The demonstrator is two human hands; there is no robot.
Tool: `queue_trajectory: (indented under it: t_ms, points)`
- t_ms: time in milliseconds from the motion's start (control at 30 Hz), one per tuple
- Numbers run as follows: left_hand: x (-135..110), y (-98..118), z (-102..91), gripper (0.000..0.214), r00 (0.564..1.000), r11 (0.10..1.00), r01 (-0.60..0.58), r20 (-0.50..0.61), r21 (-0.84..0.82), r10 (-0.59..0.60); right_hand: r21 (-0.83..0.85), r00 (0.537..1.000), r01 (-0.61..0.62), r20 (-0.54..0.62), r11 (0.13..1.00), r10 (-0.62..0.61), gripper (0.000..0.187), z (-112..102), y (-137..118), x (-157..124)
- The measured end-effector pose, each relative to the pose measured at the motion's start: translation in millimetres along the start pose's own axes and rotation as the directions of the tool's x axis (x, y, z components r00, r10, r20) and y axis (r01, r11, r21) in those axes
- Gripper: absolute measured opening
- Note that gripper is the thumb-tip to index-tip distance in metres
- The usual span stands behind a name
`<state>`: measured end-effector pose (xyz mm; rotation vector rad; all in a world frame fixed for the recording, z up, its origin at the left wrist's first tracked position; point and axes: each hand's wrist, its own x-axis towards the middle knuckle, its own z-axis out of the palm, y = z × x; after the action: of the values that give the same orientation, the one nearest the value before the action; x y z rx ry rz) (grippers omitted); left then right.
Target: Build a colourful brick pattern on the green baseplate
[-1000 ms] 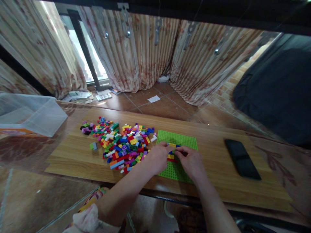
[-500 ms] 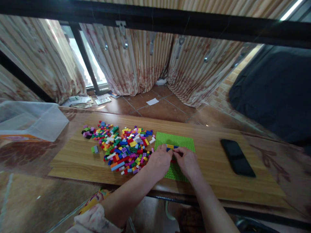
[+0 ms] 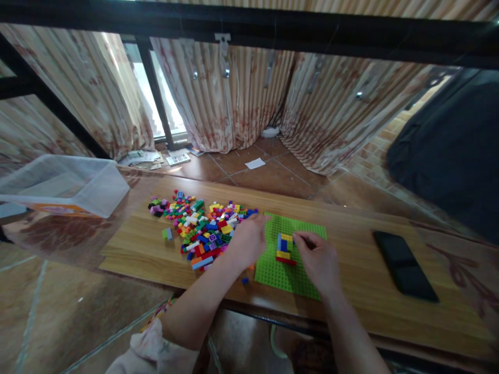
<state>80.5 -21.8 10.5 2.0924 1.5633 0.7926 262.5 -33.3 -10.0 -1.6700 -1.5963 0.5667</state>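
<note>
A green studded baseplate (image 3: 268, 270) lies on the wooden board. Near its middle stands a small build of toy bricks (image 3: 285, 248), with blue, yellow and red parts. My right hand (image 3: 318, 262) rests by its right side, thumb and forefinger pinched together at the upper right corner; whatever is between the fingertips is too small to make out. Over the right end of a heap of loose toy bricks (image 3: 205, 228) is my left hand (image 3: 249, 240), beside the baseplate's left edge. Its fingers are blurred and partly hidden.
A clear plastic bin (image 3: 89, 182) stands at the far left. To the right of the baseplate lies a black phone (image 3: 405, 265). One blue brick (image 3: 245, 281) is near the board's front edge, and a green-grey brick pair (image 3: 167, 234) sits left of the heap.
My left hand has left the brick build and moved left to the heap, uncovering the build. My right hand stays beside it. The whole view has shifted slightly.
</note>
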Motion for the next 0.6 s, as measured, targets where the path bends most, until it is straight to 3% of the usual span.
queue_trajectory:
  t_ms: [100,200,333,500,600]
  points:
    - [7,-14,-25.8,0.032,0.97,0.993,0.102,-0.213,-0.06,-0.112,0.038,0.988,0.116,0.099,0.993,-0.119,0.024,16,-9,-7]
    - [7,-25,-41.6,0.027,0.922,0.979,0.164,-0.332,-0.125,-0.197,0.007,0.951,0.245,0.193,0.97,-0.242,0.023,33,-18,-14]
    - [2,-30,-47.0,0.023,0.922,0.976,0.179,-0.324,-0.123,-0.21,-0.037,0.927,0.298,0.248,0.954,-0.28,0.023,47,-27,-14]
    - [-3,-27,-47.6,0.025,0.94,0.979,0.188,-0.273,-0.081,-0.203,-0.139,0.941,0.31,0.184,0.941,-0.283,0.024,54,-25,-1]
    - [-4,-26,-48.4,0.023,0.946,0.977,0.198,-0.245,-0.076,-0.211,-0.181,0.923,0.367,0.189,0.912,-0.334,0.026,60,-22,8]
